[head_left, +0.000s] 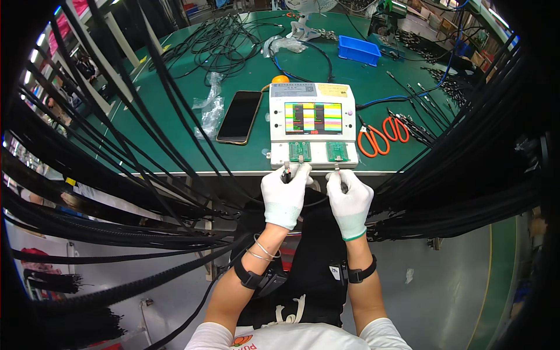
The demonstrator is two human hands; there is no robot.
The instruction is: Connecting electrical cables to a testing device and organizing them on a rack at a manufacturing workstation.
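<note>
A white cable tester with a lit colour screen stands near the table's front edge. Two small green circuit boards sit along its front. My left hand, in a white glove, is closed round a cable connector just below the left board. Beside it, another metal plug meets that board's lower edge. My right hand, also gloved, pinches a metal-tipped cable connector at the right board. Whether this connector is fully seated, I cannot tell. The gloves hide most of both cables.
Left of the tester lie a black phone and clear plastic bags. Orange-handled scissors rest to its right. Farther back are a blue tray, coiled black cables and a fan. Thick bundles of black cables hang on both sides.
</note>
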